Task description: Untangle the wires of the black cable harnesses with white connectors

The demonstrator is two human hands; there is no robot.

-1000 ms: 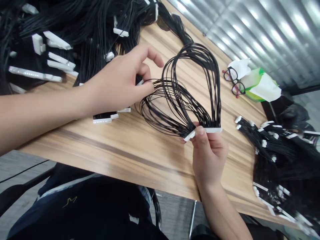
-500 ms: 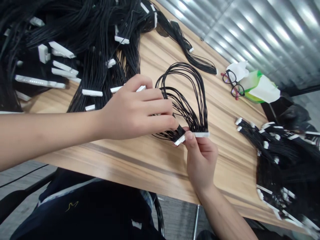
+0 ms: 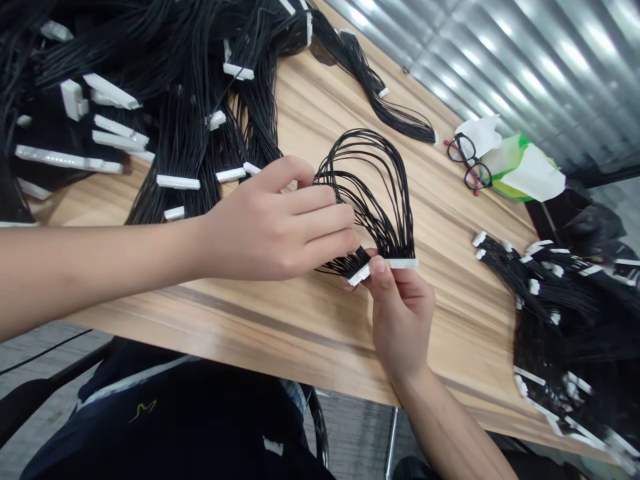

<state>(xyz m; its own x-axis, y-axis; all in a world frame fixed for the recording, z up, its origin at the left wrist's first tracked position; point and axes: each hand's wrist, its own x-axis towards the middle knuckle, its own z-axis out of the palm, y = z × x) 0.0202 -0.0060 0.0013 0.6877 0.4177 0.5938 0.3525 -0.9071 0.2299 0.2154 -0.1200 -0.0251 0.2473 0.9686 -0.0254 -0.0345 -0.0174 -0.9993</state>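
A black wire harness [image 3: 397,180] arches up above the table between my hands, its two white connectors side by side at the lower end. My right hand [image 3: 400,310] is closed, pinching the white connectors [image 3: 403,263] between thumb and fingers. From the left, my left hand [image 3: 285,223] reaches across with curled fingers wrapped round the wires behind the nearer connector [image 3: 359,275]. Its fingertips are hidden behind the hand and wires.
A large heap of black harnesses [image 3: 185,113] with white connectors covers the table's left. Another pile [image 3: 575,320] lies at the right. Glasses [image 3: 469,163] and a green-white tissue pack [image 3: 525,170] sit at the back edge, near a corrugated metal panel [image 3: 500,67].
Both hands keep their grip on the harness. My left hand has shifted slightly right along the wires, and the wire loops have changed shape a little.
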